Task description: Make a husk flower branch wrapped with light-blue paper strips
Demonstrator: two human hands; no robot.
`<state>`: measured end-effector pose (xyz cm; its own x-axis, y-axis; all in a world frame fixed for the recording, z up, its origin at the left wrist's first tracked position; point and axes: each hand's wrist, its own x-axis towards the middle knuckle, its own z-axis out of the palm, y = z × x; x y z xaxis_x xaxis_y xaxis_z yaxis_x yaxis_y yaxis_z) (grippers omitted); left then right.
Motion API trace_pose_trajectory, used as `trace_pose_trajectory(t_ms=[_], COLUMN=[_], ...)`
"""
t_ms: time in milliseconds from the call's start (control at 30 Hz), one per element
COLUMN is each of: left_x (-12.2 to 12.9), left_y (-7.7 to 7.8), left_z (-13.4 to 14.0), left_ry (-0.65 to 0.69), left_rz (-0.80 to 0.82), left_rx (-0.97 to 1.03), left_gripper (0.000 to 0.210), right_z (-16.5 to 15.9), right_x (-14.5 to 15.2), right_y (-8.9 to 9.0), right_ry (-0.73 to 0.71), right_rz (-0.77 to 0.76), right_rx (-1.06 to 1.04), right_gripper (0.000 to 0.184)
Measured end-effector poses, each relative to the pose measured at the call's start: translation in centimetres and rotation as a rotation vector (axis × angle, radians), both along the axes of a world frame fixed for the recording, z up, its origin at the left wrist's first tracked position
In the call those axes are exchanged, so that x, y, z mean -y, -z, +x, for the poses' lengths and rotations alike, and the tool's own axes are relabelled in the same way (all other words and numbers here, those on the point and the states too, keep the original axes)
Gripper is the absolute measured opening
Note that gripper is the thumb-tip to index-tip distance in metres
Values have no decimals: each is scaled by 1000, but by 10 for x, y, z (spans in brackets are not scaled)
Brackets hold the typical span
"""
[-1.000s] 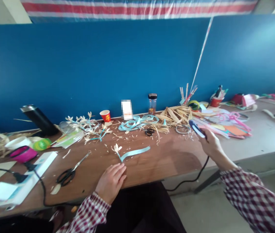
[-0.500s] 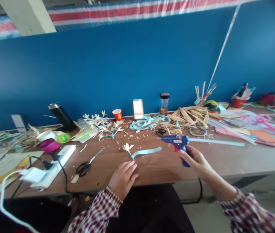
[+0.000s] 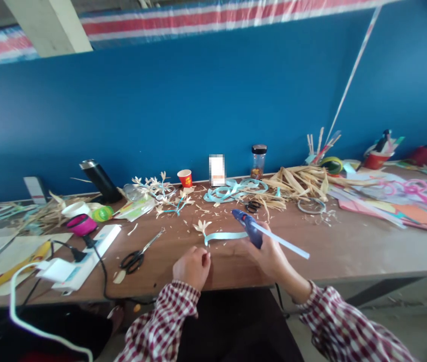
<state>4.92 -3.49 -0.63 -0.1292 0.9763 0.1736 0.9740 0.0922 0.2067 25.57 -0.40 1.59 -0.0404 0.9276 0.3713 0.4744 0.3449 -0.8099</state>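
My right hand (image 3: 269,256) grips a blue hot glue gun (image 3: 249,224) with a long pale glue stick (image 3: 284,243) jutting from its back. Its nozzle points up and left, over the table. My left hand (image 3: 191,266) is closed near the table's front edge, thumb and forefinger pinched at the lower end of a small flower (image 3: 202,228) with pale, husk-like petals. From the flower's stem a light blue ribbon strip (image 3: 226,235) runs right, toward the glue gun. The exact pinch point is partly hidden by the fingers.
Scissors (image 3: 134,260) and a white power strip (image 3: 88,259) with cables are at left. Behind stand a black flask (image 3: 100,181), a red paper cup (image 3: 185,178) and a jar (image 3: 258,162). Ribbon coils (image 3: 232,191), dried husks (image 3: 300,181) and finished flower sprigs (image 3: 155,188) lie around.
My right hand has brought the glue gun left, toward the flower, and turned it so the glue stick slants toward me. My left hand's fingers have curled closed at the stem.
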Motion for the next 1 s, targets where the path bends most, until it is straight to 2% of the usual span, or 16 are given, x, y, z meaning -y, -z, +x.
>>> trace_pose_trajectory(t_ms=[100, 233, 300, 400, 533, 667, 800, 1000], left_x=[-3, 0, 4, 9, 4, -7, -9, -1], left_y=[-2, -1, 4, 13, 20, 17, 14, 12], left_z=[-8, -14, -15, -15, -15, -15, -11, -9], left_ry=[-51, -68, -20, 138, 229, 229, 299, 464], left_rz=[-36, -33, 15, 179, 360, 299, 199, 251], left_rx=[78, 74, 52, 45, 65, 75, 19, -20], left_gripper=[18, 16, 15, 15, 30, 31, 22, 28], right_z=[0, 5, 7, 9, 13, 19, 28, 37], right_x=[-2, 1, 5, 11, 15, 15, 16, 17], right_y=[3, 3, 0, -4, -8, -7, 0, 11], right_ry=[64, -43, -115, -158, -164, -99, -94, -82], right_rz=[10, 27, 29, -1, 10, -30, -75, -93], right_rx=[52, 82, 77, 79, 104, 98, 80, 63], right_gripper=[23, 22, 22, 24, 25, 28, 30, 30])
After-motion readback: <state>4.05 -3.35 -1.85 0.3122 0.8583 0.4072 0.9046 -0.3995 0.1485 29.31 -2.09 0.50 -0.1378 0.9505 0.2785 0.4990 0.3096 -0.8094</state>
